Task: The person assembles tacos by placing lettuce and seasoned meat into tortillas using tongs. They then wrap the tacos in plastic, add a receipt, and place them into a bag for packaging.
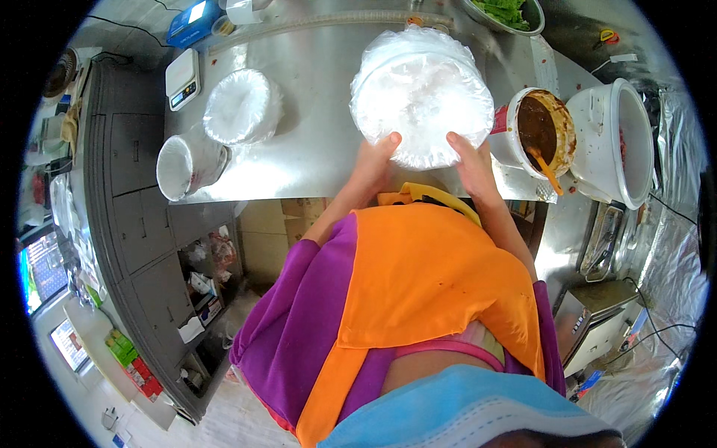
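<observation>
A large round container wrapped in clear plastic film [422, 93] is between my two hands above the steel table. My left hand [376, 158] grips its near left edge, thumb on top and fingers underneath, mostly hidden. On the near right edge my right hand [470, 155] grips it the same way. What lies under the film is too white and glossy to make out. Close to my right hand stands a white bucket of dark brown sauce [536, 127], smeared at the rim, with an orange-handled utensil [545, 170] leaning in it.
Left on the steel table [314, 134] sit another film-covered round container [243, 108], a white tub [190, 164] and a kitchen scale [183, 78]. A blue box [193, 24] is behind them. At right are a large white bucket [609, 142] and a bowl of leafy greens [515, 15].
</observation>
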The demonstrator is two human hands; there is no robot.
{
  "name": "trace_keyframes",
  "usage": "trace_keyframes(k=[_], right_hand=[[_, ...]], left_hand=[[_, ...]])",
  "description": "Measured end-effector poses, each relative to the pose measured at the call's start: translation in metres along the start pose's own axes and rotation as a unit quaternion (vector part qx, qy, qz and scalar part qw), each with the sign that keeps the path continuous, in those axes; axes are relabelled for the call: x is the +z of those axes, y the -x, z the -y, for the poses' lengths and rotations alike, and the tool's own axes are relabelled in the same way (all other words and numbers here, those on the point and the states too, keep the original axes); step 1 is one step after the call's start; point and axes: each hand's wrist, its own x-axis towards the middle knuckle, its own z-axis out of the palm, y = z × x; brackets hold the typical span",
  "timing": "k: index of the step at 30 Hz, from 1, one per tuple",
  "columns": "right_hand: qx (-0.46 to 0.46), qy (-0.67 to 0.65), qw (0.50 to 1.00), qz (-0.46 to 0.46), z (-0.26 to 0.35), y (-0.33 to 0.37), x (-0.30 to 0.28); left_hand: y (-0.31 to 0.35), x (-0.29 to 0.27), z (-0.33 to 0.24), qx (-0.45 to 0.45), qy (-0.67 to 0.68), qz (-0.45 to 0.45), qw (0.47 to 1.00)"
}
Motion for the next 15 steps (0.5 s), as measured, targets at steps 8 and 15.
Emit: trace_keyframes(k=[8,15], right_hand=[[0.043,-0.05,0.997,-0.045,-0.006,-0.002,0.005],[0.148,-0.022,0.988,-0.042,-0.012,0.005,0.015]], left_hand=[[-0.003,0.002,0.004,0.042,-0.054,-0.02,0.997],[0.009,-0.004,-0.011,-0.014,-0.094,-0.104,0.99]])
